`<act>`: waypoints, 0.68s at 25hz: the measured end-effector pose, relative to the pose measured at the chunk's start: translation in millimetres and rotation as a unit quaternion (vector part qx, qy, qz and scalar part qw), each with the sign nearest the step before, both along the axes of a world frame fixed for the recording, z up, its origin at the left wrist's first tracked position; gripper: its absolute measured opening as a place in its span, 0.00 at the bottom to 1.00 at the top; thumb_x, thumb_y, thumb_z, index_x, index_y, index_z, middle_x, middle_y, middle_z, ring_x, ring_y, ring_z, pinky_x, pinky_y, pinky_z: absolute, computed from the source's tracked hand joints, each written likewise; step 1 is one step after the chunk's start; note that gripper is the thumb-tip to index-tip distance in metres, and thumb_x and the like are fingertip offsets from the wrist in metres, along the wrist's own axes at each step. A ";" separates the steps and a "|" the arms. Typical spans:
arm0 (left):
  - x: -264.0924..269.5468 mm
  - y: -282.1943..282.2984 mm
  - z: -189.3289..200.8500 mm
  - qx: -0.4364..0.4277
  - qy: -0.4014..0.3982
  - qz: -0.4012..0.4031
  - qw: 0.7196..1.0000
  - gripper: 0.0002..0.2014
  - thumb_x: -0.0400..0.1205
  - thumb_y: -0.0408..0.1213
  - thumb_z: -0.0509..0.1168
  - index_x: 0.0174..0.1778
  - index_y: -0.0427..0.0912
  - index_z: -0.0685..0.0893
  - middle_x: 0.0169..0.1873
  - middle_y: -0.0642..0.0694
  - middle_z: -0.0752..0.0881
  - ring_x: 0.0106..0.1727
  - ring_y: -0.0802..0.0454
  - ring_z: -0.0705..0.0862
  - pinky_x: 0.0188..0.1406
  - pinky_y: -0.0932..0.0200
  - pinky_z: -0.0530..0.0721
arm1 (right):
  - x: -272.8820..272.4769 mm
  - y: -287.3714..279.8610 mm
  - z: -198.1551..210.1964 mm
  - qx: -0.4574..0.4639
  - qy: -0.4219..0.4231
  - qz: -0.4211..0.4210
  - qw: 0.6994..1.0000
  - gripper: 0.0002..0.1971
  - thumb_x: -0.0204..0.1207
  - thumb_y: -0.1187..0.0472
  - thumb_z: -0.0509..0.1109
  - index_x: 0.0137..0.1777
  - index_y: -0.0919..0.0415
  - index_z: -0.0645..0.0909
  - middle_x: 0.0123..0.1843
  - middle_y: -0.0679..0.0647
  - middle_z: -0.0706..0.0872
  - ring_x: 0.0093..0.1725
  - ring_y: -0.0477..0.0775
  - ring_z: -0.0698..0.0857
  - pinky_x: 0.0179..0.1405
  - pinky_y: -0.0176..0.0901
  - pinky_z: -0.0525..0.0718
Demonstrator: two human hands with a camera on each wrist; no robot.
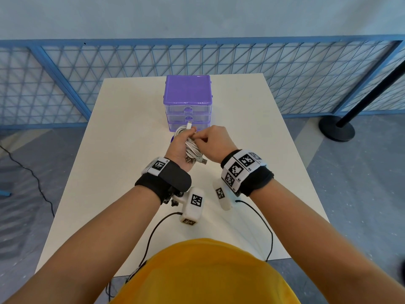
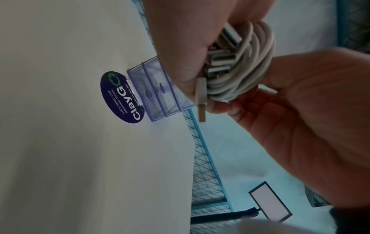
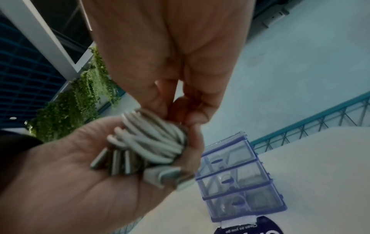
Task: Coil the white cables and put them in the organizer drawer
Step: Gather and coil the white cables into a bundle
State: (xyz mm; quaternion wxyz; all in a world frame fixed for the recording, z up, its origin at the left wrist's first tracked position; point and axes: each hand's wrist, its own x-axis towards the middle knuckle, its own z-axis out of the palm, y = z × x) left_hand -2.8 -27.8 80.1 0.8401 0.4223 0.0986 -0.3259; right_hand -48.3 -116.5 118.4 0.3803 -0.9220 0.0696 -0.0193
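A bundle of coiled white cables (image 1: 191, 145) (image 2: 246, 66) (image 3: 154, 139) with several metal USB plugs sticking out lies in my left hand (image 1: 179, 145) (image 2: 186, 52) (image 3: 84, 174), whose fingers curl round it above the table. My right hand (image 1: 213, 141) (image 2: 300, 120) (image 3: 176, 88) pinches the coil at its upper part with thumb and fingertips. Behind the hands stands the purple organizer (image 1: 187, 102) (image 2: 158, 90) (image 3: 238, 177) with three clear drawers, all pushed in.
The white table (image 1: 252, 150) carries a dark round sticker (image 2: 122, 98) in front of the organizer. A blue mesh fence (image 1: 306, 73) runs behind the table. A black stanchion base (image 1: 336, 128) stands on the floor at the right. Black wires trail from my wrist cameras.
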 end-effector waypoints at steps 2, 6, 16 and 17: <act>-0.2 0.7 -3.5 0.013 0.007 0.009 1.000 0.10 0.82 0.33 0.56 0.35 0.44 0.77 0.19 0.50 0.85 0.21 0.56 0.85 0.20 0.67 0.82 | 0.9 -4.0 0.4 0.007 0.042 0.030 0.999 0.13 0.75 0.69 0.62 0.53 0.62 0.86 0.49 0.59 0.91 0.44 0.51 0.82 0.45 0.29 0.72; 0.0 4.3 -7.1 0.043 -0.005 -0.006 0.999 0.10 0.80 0.28 0.53 0.38 0.44 0.77 0.23 0.48 0.84 0.22 0.54 0.83 0.25 0.62 0.82 | 2.8 -6.3 -4.8 0.083 0.049 -0.025 0.995 0.05 0.69 0.70 0.70 0.35 0.65 0.87 0.30 0.48 0.83 0.30 0.45 0.79 0.33 0.28 0.76; 10.2 5.0 -15.3 0.139 0.004 0.021 0.990 0.12 0.72 0.23 0.53 0.30 0.45 0.74 0.15 0.48 0.76 0.17 0.52 0.76 0.19 0.65 0.76 | 0.5 -1.0 -26.1 0.133 0.000 -0.052 0.990 0.08 0.71 0.66 0.71 0.48 0.65 0.88 0.35 0.57 0.86 0.30 0.41 0.79 0.33 0.20 0.75; 12.1 4.3 -16.6 0.148 0.009 0.025 0.989 0.12 0.72 0.24 0.54 0.30 0.45 0.74 0.15 0.49 0.76 0.17 0.53 0.76 0.20 0.64 0.75 | 1.5 -1.3 -28.7 0.131 -0.001 -0.052 0.990 0.08 0.71 0.66 0.70 0.48 0.65 0.88 0.40 0.62 0.88 0.35 0.47 0.80 0.39 0.28 0.77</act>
